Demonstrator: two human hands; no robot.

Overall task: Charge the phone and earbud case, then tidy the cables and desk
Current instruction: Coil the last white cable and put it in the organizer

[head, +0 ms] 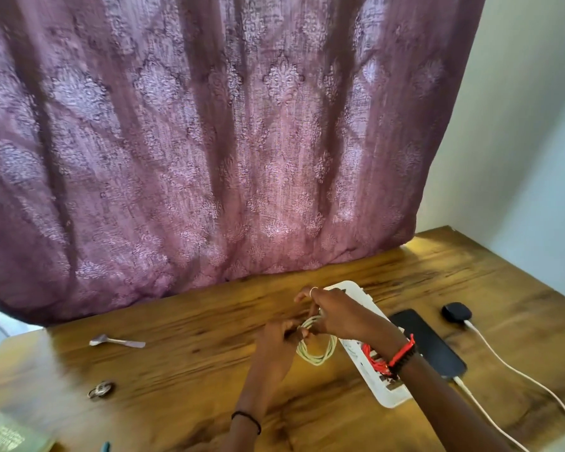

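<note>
A coil of white cable (318,349) is held above the wooden desk (183,363) near its middle. My left hand (276,340) grips the coil's left side and my right hand (331,313) pinches its top. To the right lies a white power strip (384,386) with red switches. Beyond it a dark phone (428,342) lies flat with a white cable (483,409) plugged into its near end. A dark earbud case (456,312) sits at the far right, also with a white cable (516,370) attached.
A purple patterned curtain (209,141) hangs behind the desk. On the left lie a metal spoon (116,341) and a small ring-shaped metal object (101,389). A greenish book (10,435) sits at the near left corner. Both charging cables trail off the desk's right front edge.
</note>
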